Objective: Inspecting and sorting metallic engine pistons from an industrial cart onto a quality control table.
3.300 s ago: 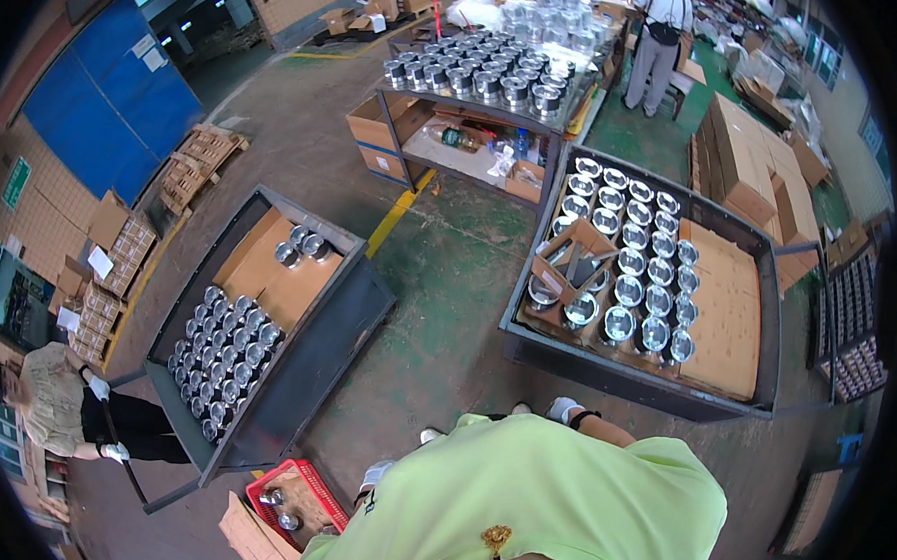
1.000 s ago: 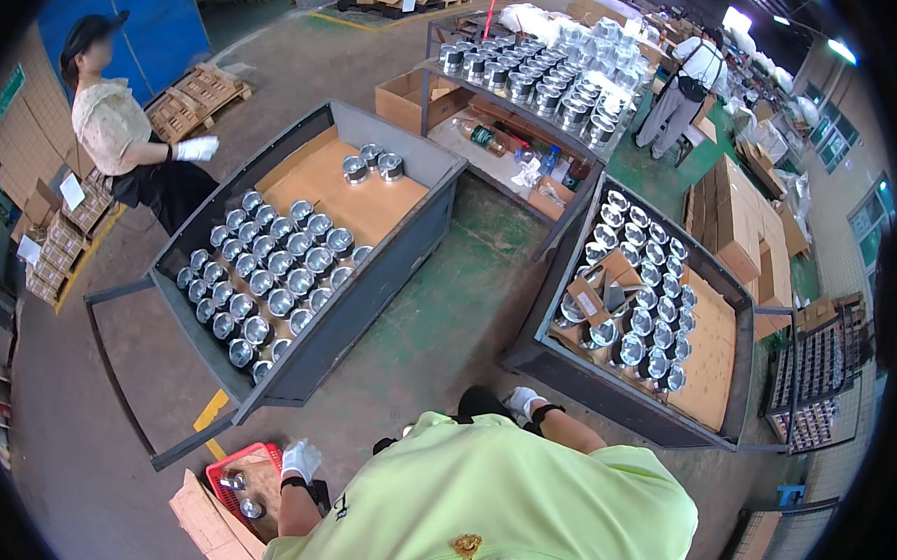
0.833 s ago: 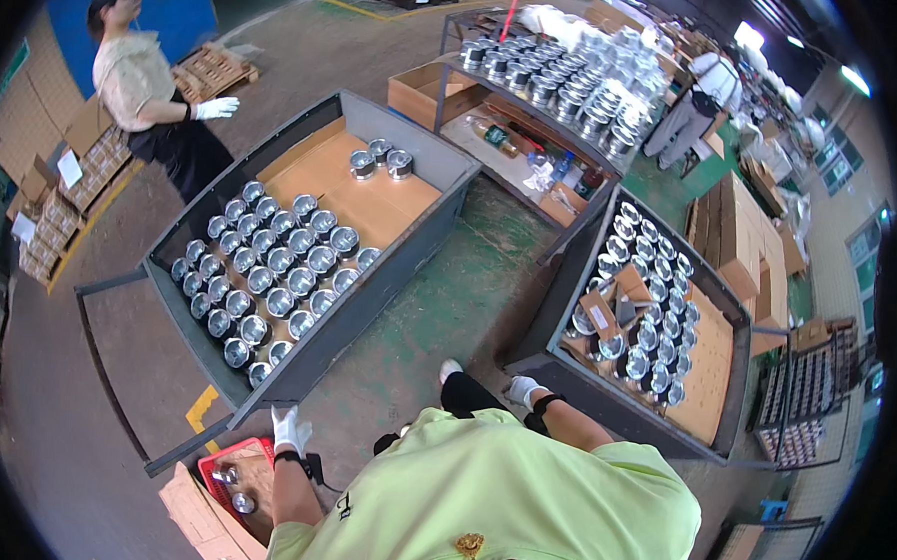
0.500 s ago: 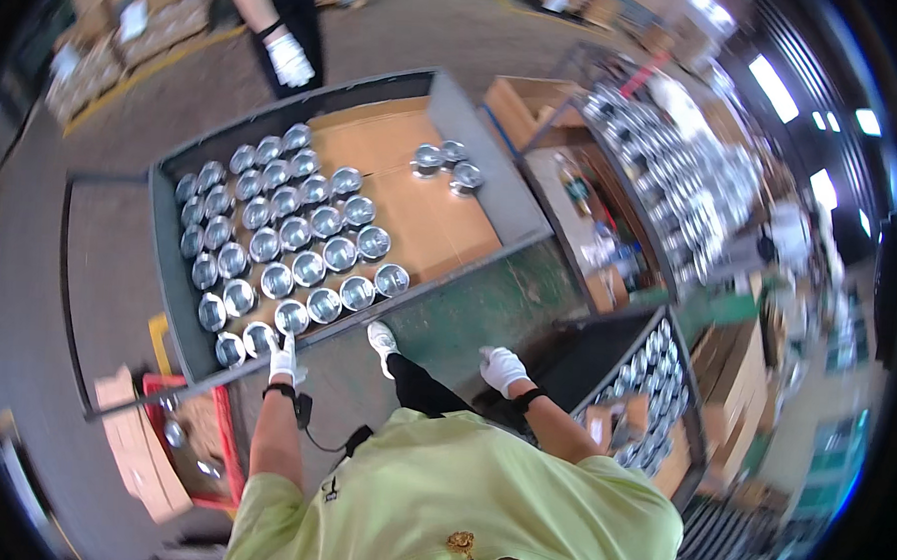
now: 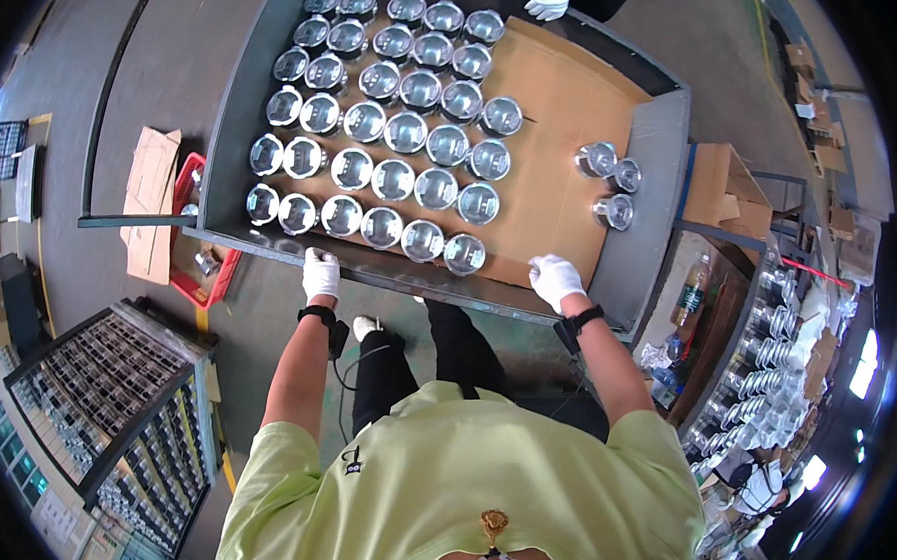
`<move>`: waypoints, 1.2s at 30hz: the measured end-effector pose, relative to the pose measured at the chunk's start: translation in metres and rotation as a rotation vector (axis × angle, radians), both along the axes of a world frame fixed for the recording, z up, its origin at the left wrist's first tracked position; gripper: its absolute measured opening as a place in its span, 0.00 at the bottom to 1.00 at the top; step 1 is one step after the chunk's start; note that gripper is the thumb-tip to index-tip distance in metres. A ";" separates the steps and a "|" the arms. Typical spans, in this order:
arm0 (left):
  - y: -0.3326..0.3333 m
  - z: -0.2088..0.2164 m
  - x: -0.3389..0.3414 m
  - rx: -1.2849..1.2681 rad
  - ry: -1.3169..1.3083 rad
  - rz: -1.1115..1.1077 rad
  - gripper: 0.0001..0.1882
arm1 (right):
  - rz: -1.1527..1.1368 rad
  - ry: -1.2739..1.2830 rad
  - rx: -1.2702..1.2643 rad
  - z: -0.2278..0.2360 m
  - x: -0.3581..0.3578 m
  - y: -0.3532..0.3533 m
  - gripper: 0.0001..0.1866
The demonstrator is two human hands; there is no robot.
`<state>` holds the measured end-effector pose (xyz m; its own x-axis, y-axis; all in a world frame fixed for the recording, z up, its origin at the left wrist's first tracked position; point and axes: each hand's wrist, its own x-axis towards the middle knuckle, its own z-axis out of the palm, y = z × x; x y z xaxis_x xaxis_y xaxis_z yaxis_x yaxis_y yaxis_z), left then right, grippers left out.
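Note:
A grey metal bin (image 5: 661, 229) lined with brown cardboard (image 5: 557, 95) stands before me. Shiny metal pistons (image 5: 393, 179) stand in rows over its left and middle, and a small group of pistons (image 5: 613, 211) sits apart at the right. Both my hands wear white gloves. My left hand (image 5: 321, 274) is at the bin's near rim, its fingers bent over the edge below the front row. Over the same rim farther right is my right hand (image 5: 557, 282), fingers curled together beside bare cardboard, with nothing visible in them.
Another person's gloved hand (image 5: 548, 1) is at the bin's far edge. At left are a red crate (image 5: 206, 287), a flattened carton (image 5: 151, 207) and a rack of metal parts (image 5: 113, 396). Right of the bin stand an open carton (image 5: 725, 187) and heaped metal parts (image 5: 765, 364).
The view has turned and come closer to the bin. My left hand has left the front pistons for the rim. My right hand has moved from beside me to over the near rim.

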<state>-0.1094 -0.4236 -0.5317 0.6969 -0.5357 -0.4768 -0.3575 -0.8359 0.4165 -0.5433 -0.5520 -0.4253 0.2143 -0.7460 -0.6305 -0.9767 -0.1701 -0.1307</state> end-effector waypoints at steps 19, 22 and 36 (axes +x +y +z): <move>-0.015 0.010 0.006 0.000 0.112 -0.023 0.10 | 0.485 0.064 0.331 -0.123 0.101 -0.010 0.16; 0.009 -0.006 0.023 0.035 0.386 0.035 0.14 | 0.587 0.181 0.350 -0.039 0.099 -0.036 0.12; -0.063 0.255 -0.121 -0.226 0.907 -1.199 0.28 | -1.553 -1.898 0.039 0.228 0.019 0.095 0.22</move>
